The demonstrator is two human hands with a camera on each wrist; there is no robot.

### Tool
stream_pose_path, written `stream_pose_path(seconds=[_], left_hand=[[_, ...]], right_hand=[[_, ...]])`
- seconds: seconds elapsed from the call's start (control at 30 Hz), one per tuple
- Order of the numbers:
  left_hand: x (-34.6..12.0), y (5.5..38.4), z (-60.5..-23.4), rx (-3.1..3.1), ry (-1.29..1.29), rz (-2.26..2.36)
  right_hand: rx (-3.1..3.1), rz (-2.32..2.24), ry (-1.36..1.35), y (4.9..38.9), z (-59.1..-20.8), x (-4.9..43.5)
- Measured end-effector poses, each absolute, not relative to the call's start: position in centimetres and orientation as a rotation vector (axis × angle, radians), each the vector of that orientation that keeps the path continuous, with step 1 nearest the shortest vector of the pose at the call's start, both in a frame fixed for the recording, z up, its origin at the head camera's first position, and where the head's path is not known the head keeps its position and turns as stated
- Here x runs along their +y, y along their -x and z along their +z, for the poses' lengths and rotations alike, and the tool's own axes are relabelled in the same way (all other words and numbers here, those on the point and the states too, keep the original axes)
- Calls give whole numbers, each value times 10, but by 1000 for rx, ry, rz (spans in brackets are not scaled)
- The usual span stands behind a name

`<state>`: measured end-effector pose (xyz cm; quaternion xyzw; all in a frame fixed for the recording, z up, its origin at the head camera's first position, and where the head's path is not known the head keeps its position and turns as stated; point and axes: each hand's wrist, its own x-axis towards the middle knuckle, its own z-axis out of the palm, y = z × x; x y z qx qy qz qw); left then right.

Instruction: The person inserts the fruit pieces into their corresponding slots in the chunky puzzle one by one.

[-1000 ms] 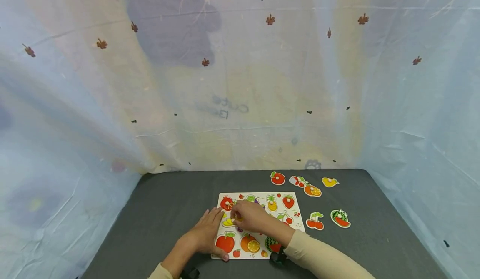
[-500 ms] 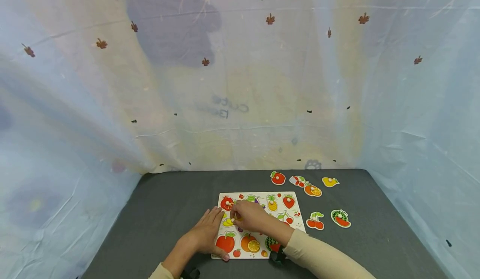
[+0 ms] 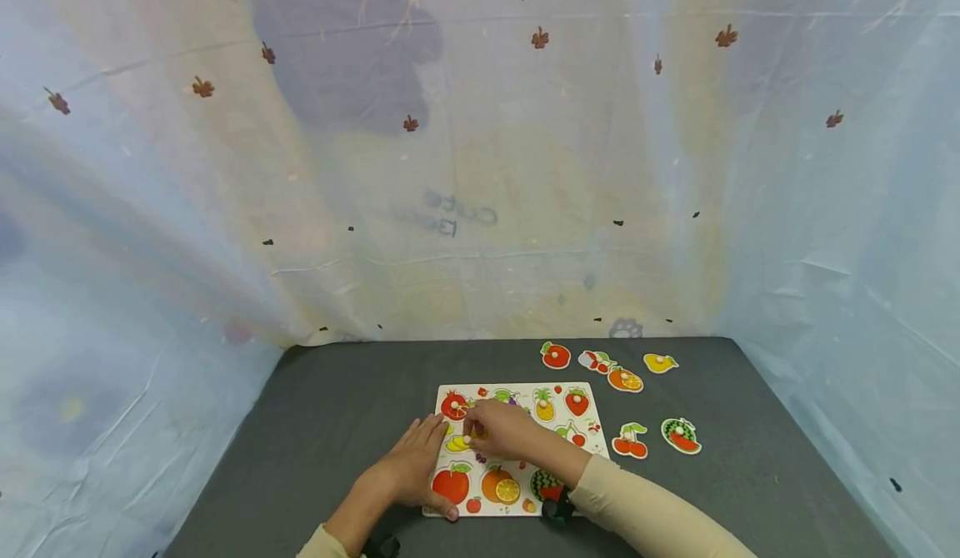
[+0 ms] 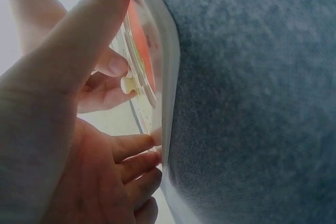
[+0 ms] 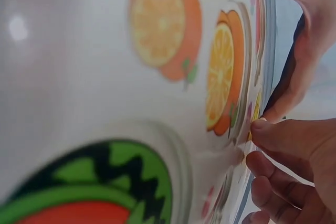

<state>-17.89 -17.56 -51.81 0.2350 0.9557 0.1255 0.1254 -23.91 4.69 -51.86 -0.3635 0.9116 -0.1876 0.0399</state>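
A white fruit puzzle board (image 3: pixel 525 479) lies on the dark table. My left hand (image 3: pixel 411 468) rests along its left side, fingers straight, its thumb at the near left corner. My right hand (image 3: pixel 504 433) reaches over the board and pinches the small knob (image 4: pixel 127 84) of a yellow banana piece (image 3: pixel 455 444) between thumb and fingers. Part of the banana is hidden under that hand. In the right wrist view, the thumb and curled fingertips meet at the board's surface, past the orange picture (image 5: pixel 223 77). The watermelon picture (image 5: pixel 100 177) shows large in front.
Right of the board lie a cherry piece (image 3: pixel 630 443) and a watermelon piece (image 3: pixel 681 436). Behind are a red round fruit piece (image 3: pixel 556 356), a red-and-white piece (image 3: pixel 596 363) touching an orange piece (image 3: pixel 626 381), and a yellow fruit piece (image 3: pixel 661 364). A printed curtain (image 3: pixel 480 166) hangs behind.
My right hand has shifted very slightly to the right over the banana piece. The left hand, the board and the loose pieces have stayed put.
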Motion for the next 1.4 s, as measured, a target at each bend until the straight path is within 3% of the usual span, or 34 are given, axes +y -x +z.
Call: stream_pose_path(seconds=[0.53,0.77,1.4], left_hand=[[-183,193,-541,2771,-704,390],[-176,186,-523,2735,-678,346],[-169,183,-524,2728,-682,404]], right_hand=[[2774,-832,988,251,-511,97],[2775,-916,949,249,-510,116],[2866,-1045,778,239,-510,180]])
